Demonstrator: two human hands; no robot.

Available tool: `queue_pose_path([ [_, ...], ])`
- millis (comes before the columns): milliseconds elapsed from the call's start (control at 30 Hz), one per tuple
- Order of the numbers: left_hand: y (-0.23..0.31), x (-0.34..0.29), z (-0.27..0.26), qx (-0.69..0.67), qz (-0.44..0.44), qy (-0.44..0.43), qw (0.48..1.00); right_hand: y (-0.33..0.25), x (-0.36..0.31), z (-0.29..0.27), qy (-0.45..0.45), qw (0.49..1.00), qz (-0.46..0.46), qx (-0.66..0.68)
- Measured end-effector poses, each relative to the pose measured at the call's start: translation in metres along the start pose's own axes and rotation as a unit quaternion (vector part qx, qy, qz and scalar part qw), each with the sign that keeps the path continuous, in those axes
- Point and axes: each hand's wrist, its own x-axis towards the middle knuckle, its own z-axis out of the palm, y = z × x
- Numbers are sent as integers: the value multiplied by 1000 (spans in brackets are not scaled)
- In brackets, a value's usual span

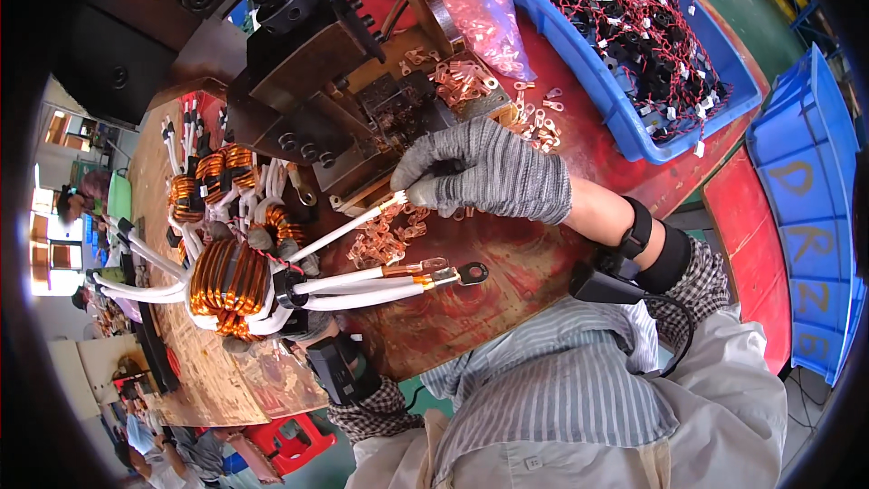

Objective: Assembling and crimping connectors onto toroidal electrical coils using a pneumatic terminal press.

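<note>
A copper-wound coil (pixel 231 281) with several white-sleeved leads is gripped in my gloved left hand (pixel 308 263), which is mostly hidden behind it. One white lead (pixel 348 228) reaches up and right from the coil. My gloved right hand (pixel 489 172) pinches this lead at its bare end, between thumb and fingers; whether a lug is there too I cannot make out. Other leads stretch to the right, with ring lugs on their ends, one with a black ring tip (pixel 472 273). Just beyond my right fingers stands the dark tooling of a press (pixel 299 72).
Loose copper lugs (pixel 385 240) lie below the press, and more lugs (pixel 466 81) are heaped beside it. Several finished-looking coils (pixel 213 177) sit at left. A blue bin (pixel 625 118) holds black parts with red wires. A pink plastic bag (pixel 480 18) stands behind. People work at far left.
</note>
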Motion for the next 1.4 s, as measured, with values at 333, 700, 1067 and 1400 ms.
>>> queue_pose_path([
  [333,2,8,-9,10,28,19,999,-23,2,-3,-1,1000,22,22],
  [700,-2,19,1,187,70,114,973,-21,29,-14,74,997,10,14],
  [1067,-17,25,22,-18,14,135,991,-17,38,-19,70,997,8,24],
  [1400,-15,25,12,0,30,187,982,-12,39,-22,117,991,-23,-56],
])
